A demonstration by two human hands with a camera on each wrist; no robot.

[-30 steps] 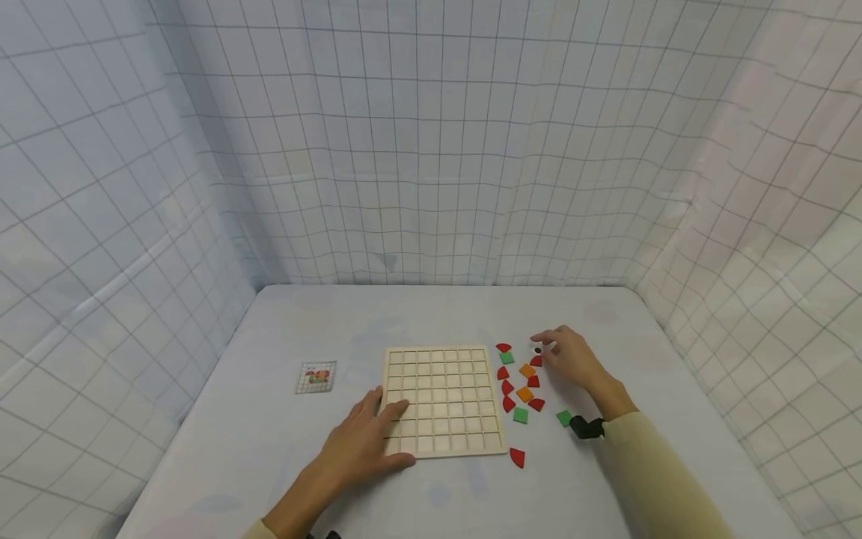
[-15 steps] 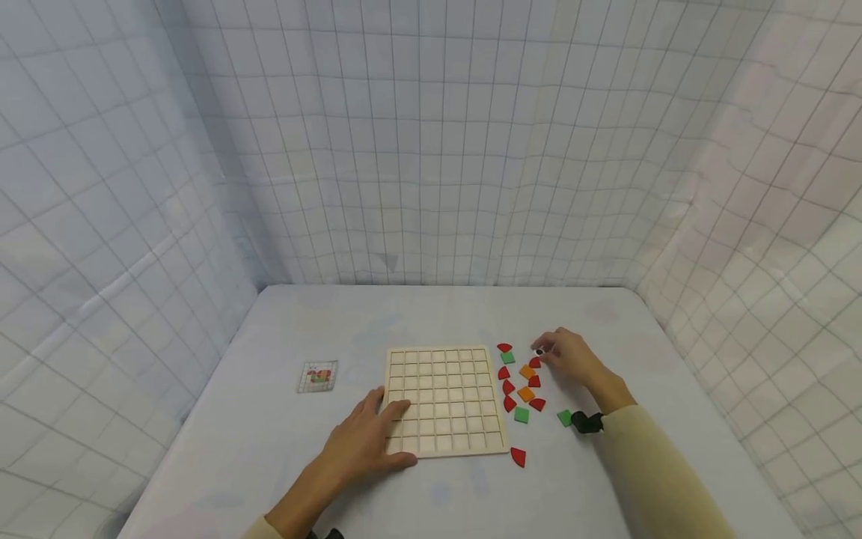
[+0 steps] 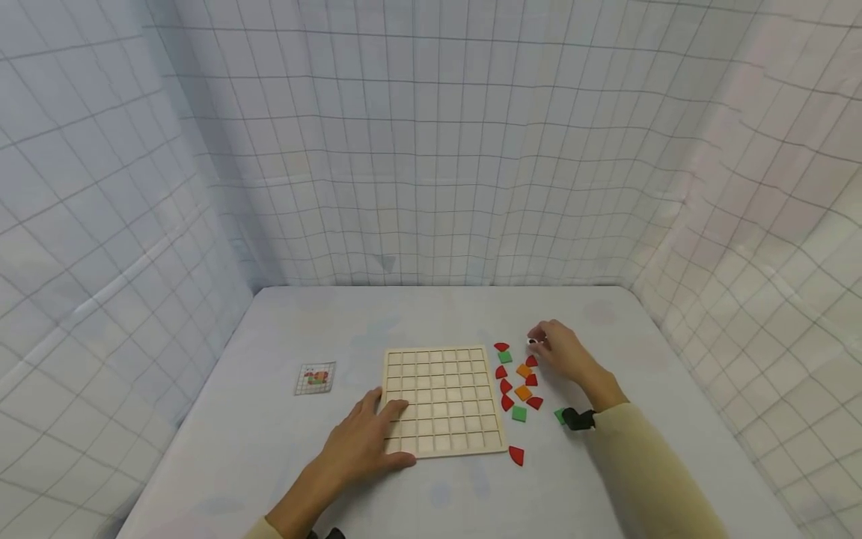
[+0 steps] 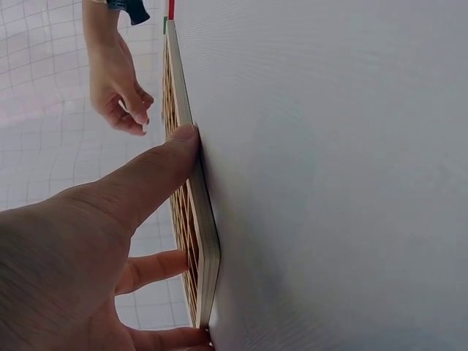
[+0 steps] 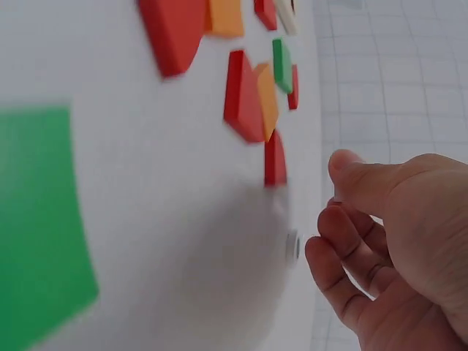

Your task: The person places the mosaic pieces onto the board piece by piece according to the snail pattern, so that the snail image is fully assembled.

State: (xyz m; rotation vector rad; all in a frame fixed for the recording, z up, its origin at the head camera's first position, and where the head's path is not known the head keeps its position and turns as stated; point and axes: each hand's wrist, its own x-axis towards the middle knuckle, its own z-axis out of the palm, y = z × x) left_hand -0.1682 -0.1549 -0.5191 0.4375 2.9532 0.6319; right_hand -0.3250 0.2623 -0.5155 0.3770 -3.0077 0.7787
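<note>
My right hand [image 3: 564, 350] is raised over the far right of the table. Its thumb and fingertips pinch a small white eye piece with a black dot [image 3: 532, 341]. In the right wrist view another small white disc [image 5: 293, 247] lies on the table below that hand. My left hand [image 3: 364, 442] rests spread at the near-left corner of a pale wooden grid board [image 3: 444, 400]. In the left wrist view its thumb [image 4: 164, 164] touches the board's front edge, and another finger reaches onto the grid.
Between the board and my right arm lie several red quarter-round tiles [image 3: 516, 455], orange square tiles [image 3: 523, 393] and green square tiles [image 3: 519, 413]. A small picture card [image 3: 315, 378] lies left of the board. Grid-patterned cloth [image 3: 431, 150] hangs behind the table.
My right hand has closed its fingertips on the eye piece and lifted it slightly, moving a little left and away. My left hand has stayed on the board.
</note>
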